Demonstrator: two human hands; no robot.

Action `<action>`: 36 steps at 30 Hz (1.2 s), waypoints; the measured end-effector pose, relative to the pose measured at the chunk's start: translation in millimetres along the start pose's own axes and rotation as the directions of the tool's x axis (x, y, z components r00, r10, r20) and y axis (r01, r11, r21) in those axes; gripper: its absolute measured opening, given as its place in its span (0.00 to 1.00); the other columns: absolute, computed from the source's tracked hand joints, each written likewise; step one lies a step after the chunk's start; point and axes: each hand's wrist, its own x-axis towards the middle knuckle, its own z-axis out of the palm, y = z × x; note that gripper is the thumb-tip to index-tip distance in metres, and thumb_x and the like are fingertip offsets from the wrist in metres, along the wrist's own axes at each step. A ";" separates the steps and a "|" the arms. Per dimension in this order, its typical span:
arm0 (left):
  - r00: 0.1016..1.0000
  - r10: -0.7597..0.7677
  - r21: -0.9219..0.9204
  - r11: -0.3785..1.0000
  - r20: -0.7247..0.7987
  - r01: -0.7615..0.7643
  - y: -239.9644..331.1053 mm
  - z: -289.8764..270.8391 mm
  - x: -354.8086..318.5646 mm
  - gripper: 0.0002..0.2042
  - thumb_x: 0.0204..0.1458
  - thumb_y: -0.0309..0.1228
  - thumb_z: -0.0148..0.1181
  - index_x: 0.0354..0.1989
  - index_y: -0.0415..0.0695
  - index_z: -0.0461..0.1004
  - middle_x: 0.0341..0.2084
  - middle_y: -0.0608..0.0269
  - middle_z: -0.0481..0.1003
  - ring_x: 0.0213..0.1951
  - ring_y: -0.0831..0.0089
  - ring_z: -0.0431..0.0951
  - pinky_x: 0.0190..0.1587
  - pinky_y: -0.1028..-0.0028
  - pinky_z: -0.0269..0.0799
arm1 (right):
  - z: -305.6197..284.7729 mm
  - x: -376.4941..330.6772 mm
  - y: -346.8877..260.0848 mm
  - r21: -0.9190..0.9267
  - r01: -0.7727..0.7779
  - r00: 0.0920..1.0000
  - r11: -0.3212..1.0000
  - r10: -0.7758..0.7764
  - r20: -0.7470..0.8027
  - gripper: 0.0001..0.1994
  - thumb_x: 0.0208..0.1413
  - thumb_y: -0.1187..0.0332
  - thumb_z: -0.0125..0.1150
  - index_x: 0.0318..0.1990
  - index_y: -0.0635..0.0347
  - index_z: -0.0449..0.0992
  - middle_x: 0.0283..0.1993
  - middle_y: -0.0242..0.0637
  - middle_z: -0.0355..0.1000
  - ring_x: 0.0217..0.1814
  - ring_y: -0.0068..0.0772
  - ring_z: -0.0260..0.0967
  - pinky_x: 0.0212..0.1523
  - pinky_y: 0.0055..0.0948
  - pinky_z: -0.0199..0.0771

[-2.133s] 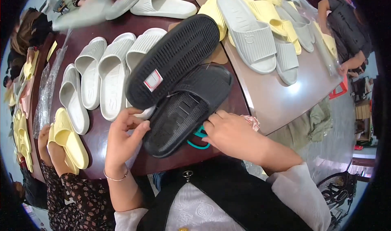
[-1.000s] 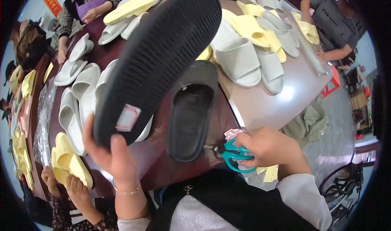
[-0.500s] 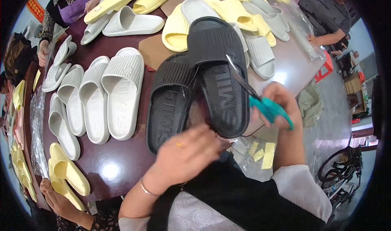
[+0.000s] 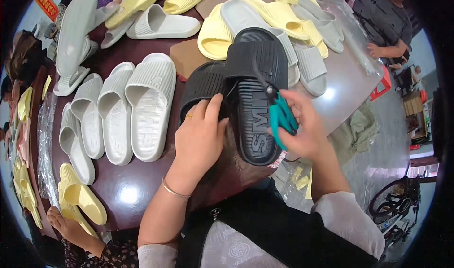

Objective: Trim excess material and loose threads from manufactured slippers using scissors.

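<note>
Two black slide sandals lie side by side on the table in front of me. My left hand (image 4: 201, 133) reaches over the left black slide (image 4: 208, 79). Its fingers are stretched out to the strap's edge with the thumb apart, and they cover much of the footbed. In my right hand (image 4: 300, 126) are green-handled scissors (image 4: 283, 119), my fingers around the handles. The scissor blades point up and away over the right black slide (image 4: 259, 126), close to its strap. Whether the blades touch it I cannot tell.
To the left stand several grey slides (image 4: 150, 121) in a row, with a yellow pair (image 4: 85, 199) nearer. More yellow (image 4: 215, 41) and grey slides lie behind the black ones. Co-workers' hands (image 4: 71, 232) are at the table's edges. Clear plastic film (image 4: 46, 149) runs along the left side.
My left hand has moved up and forward onto the left black slide. The scissors have shifted left over the right slide. A grey slide has come up at the far left.
</note>
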 end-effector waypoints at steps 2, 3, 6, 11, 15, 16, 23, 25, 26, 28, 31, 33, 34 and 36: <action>0.994 -0.005 -0.199 0.980 -0.114 -0.018 -7.2 11.6 1.9 0.23 0.48 0.24 0.61 0.54 0.41 0.64 0.36 0.53 0.73 0.31 0.65 0.74 0.34 0.70 0.71 | 3.4 -1.5 -0.8 -0.603 0.214 0.973 0.769 -0.221 0.063 0.35 0.42 0.67 0.67 0.60 0.59 0.60 0.43 0.44 0.67 0.41 0.44 0.69 0.39 0.34 0.71; 0.985 -0.016 -0.293 0.955 -0.170 -0.035 -10.8 15.4 0.1 0.22 0.49 0.25 0.61 0.54 0.41 0.64 0.34 0.55 0.73 0.29 0.68 0.74 0.32 0.72 0.71 | 5.1 -1.8 -3.5 -0.600 0.212 0.974 0.771 -0.218 0.064 0.35 0.42 0.67 0.67 0.60 0.59 0.60 0.43 0.44 0.67 0.41 0.44 0.69 0.39 0.34 0.71; 0.981 -0.185 -0.458 0.878 -0.063 0.136 -12.3 9.2 -6.0 0.16 0.48 0.25 0.61 0.47 0.40 0.68 0.27 0.56 0.72 0.26 0.64 0.73 0.30 0.70 0.69 | 8.3 1.1 -12.7 -0.631 0.163 0.978 0.758 -0.207 0.004 0.39 0.35 0.69 0.68 0.61 0.62 0.59 0.42 0.48 0.64 0.41 0.46 0.66 0.38 0.35 0.69; 0.960 -0.177 -0.427 0.901 -0.215 0.071 -15.2 -19.1 -11.6 0.05 0.49 0.24 0.61 0.32 0.39 0.73 0.17 0.59 0.70 0.21 0.63 0.70 0.26 0.71 0.64 | 12.7 6.6 -8.7 -0.720 0.272 0.959 0.638 -0.240 0.149 0.39 0.34 0.63 0.69 0.61 0.56 0.62 0.42 0.43 0.65 0.43 0.46 0.64 0.45 0.39 0.66; 0.912 -0.240 -0.409 0.908 -0.332 0.090 -11.8 -29.8 -13.2 0.04 0.49 0.23 0.61 0.25 0.39 0.72 0.17 0.60 0.69 0.19 0.66 0.68 0.24 0.71 0.62 | 17.8 10.5 -12.1 -0.735 0.333 0.941 0.590 -0.261 0.217 0.37 0.34 0.63 0.68 0.59 0.55 0.65 0.41 0.41 0.65 0.44 0.44 0.63 0.45 0.38 0.65; 0.911 -0.243 -0.405 0.909 -0.334 0.094 -11.0 -29.5 -13.5 0.04 0.49 0.23 0.61 0.25 0.39 0.72 0.17 0.60 0.69 0.19 0.66 0.68 0.24 0.71 0.62 | 19.0 11.2 -14.9 -0.739 0.341 0.938 0.581 -0.260 0.228 0.37 0.34 0.63 0.68 0.59 0.54 0.66 0.41 0.41 0.65 0.43 0.44 0.63 0.45 0.39 0.65; 0.910 -0.106 -0.396 0.916 -0.400 -0.068 -5.4 -26.8 -10.1 0.04 0.48 0.22 0.61 0.25 0.39 0.72 0.16 0.62 0.67 0.18 0.68 0.65 0.22 0.72 0.60 | 26.1 13.6 -17.5 -0.793 0.322 0.937 0.517 -0.295 0.189 0.34 0.37 0.66 0.68 0.58 0.52 0.68 0.39 0.39 0.66 0.39 0.43 0.65 0.40 0.38 0.67; 0.909 -0.091 -0.386 0.919 -0.406 -0.080 -5.9 -25.0 -10.3 0.04 0.50 0.23 0.60 0.25 0.38 0.72 0.16 0.63 0.67 0.19 0.72 0.65 0.23 0.75 0.59 | 30.0 15.1 -12.9 -0.787 0.313 0.942 0.532 -0.282 0.184 0.32 0.38 0.67 0.68 0.58 0.51 0.68 0.37 0.38 0.66 0.37 0.41 0.66 0.36 0.36 0.68; 0.909 -0.078 -0.374 0.923 -0.410 -0.089 -6.3 -24.7 -10.8 0.05 0.52 0.24 0.59 0.25 0.38 0.71 0.17 0.63 0.67 0.19 0.75 0.65 0.23 0.77 0.59 | 31.3 15.3 -10.6 -0.783 0.309 0.944 0.540 -0.277 0.182 0.32 0.39 0.68 0.68 0.58 0.51 0.68 0.37 0.38 0.66 0.35 0.40 0.67 0.34 0.35 0.69; 0.907 -0.064 -0.361 0.927 -0.417 -0.101 -5.5 -26.8 -11.9 0.06 0.53 0.24 0.58 0.25 0.37 0.71 0.17 0.64 0.67 0.20 0.79 0.64 0.23 0.79 0.59 | 32.5 11.7 -5.0 -0.775 0.290 0.949 0.561 -0.270 0.160 0.31 0.40 0.68 0.67 0.57 0.51 0.68 0.36 0.38 0.67 0.34 0.40 0.67 0.33 0.35 0.69; 0.891 -0.213 -0.429 0.903 -0.401 0.023 -0.5 -36.2 -13.8 0.03 0.48 0.20 0.59 0.26 0.38 0.72 0.17 0.61 0.69 0.17 0.71 0.67 0.22 0.75 0.61 | 30.6 7.6 -2.1 -0.756 0.251 0.960 0.604 -0.255 0.116 0.30 0.41 0.69 0.67 0.57 0.51 0.68 0.35 0.38 0.67 0.32 0.40 0.68 0.31 0.35 0.70; 0.883 -0.264 -0.500 0.865 -0.387 0.040 4.3 -44.5 -20.5 0.03 0.48 0.20 0.59 0.26 0.38 0.72 0.17 0.60 0.70 0.18 0.71 0.68 0.22 0.76 0.62 | 28.2 7.6 -2.9 -0.699 0.251 0.948 0.670 -0.317 0.037 0.30 0.40 0.74 0.67 0.57 0.54 0.68 0.38 0.42 0.69 0.33 0.41 0.70 0.32 0.33 0.72; 0.875 -0.317 -0.569 0.820 -0.367 0.058 7.1 -49.4 -26.5 0.02 0.48 0.19 0.58 0.26 0.38 0.72 0.18 0.60 0.71 0.18 0.71 0.69 0.23 0.76 0.63 | 26.8 7.6 -3.1 -0.667 0.254 0.939 0.701 -0.344 -0.004 0.31 0.39 0.76 0.67 0.56 0.55 0.68 0.39 0.43 0.70 0.34 0.41 0.71 0.33 0.32 0.73; 0.883 -0.287 -0.552 0.833 -0.371 0.039 13.1 -61.6 -41.8 0.03 0.49 0.20 0.56 0.25 0.37 0.71 0.18 0.64 0.70 0.18 0.78 0.66 0.21 0.80 0.59 | 17.9 7.9 -2.3 -0.674 0.208 0.944 0.709 -0.327 -0.053 0.30 0.40 0.77 0.66 0.56 0.56 0.68 0.40 0.44 0.70 0.35 0.40 0.72 0.34 0.31 0.73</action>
